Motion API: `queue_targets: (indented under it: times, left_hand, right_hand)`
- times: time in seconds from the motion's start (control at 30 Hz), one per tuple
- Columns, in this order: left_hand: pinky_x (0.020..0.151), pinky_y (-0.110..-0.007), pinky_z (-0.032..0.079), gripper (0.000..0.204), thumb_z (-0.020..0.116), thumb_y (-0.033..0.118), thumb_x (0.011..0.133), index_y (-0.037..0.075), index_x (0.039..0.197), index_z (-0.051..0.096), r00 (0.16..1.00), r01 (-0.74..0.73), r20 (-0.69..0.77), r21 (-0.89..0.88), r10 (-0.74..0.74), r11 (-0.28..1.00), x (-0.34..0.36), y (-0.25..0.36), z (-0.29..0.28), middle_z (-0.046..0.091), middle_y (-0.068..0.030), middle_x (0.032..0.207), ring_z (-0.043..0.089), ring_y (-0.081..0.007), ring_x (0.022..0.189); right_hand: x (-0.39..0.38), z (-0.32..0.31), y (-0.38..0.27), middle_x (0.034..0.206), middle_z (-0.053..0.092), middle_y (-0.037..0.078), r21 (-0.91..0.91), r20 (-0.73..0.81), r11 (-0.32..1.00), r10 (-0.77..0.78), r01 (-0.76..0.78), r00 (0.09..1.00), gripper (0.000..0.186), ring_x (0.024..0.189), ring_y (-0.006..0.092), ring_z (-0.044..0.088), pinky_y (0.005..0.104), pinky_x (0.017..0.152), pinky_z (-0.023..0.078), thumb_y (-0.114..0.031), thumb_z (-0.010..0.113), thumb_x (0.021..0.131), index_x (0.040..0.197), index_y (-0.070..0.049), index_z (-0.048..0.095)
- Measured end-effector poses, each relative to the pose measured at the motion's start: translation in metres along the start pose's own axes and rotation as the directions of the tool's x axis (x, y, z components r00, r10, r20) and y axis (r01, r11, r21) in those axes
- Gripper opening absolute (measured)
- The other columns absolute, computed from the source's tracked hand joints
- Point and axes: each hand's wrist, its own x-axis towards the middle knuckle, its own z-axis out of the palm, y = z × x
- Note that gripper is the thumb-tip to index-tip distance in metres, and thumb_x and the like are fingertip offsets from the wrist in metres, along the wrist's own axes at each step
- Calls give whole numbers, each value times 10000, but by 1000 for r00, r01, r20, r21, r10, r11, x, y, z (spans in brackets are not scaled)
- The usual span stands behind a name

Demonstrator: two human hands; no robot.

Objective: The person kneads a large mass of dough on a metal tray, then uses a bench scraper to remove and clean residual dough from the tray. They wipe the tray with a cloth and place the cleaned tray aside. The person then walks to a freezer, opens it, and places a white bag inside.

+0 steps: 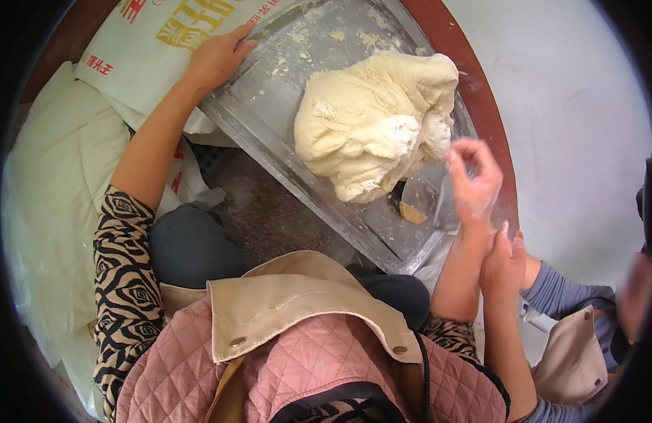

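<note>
A large lump of pale dough (368,120), floury and folded on its right side, rests in a shallow metal tray (269,134). My left hand (217,60) grips the tray's left rim, with fingers and thumb bent over the edge. Beside the dough's right edge is my right hand (475,183), dusted with flour and slightly blurred. Its fingers curl in toward the thumb, and whatever may be between the tips is too small to make out. Below the dough lies a tool with a wooden part (412,213), partly hidden, perhaps a scraper.
Another person's hand (502,262) is close against my right forearm, and that person's grey sleeve (573,287) enters from the right. A white printed sack (150,56) and a pale cloth-like bundle (65,190) are on the left. A red-brown rim (484,92) curves behind the tray.
</note>
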Motion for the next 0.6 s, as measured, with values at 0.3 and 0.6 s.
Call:
queue_targets:
  times: [0.3, 0.6]
  left_hand:
    - [905, -351, 509, 451, 582, 359, 1014, 21, 1303, 654, 979, 102, 202, -411, -19, 906, 7, -5, -6, 741, -147, 1070, 686, -244, 971]
    - [916, -288, 505, 415, 587, 208, 1019, 26, 1390, 620, 937, 253, 350, -666, -6, 702, -4, -4, -4, 711, -51, 1178, 631, -111, 1017]
  right_hand:
    - [-88, 86, 144, 1385, 526, 216, -499, -23, 866, -39, 22, 999, 681, 1296, 426, 507, 474, 1088, 444, -33, 727, 746, 1397, -76, 530]
    - [-104, 50, 58, 1001, 665, 119, -320, -192, 879, -425, 353, 885, 372, 888, 341, 639, 412, 797, 540, 37, 667, 793, 1147, -75, 700]
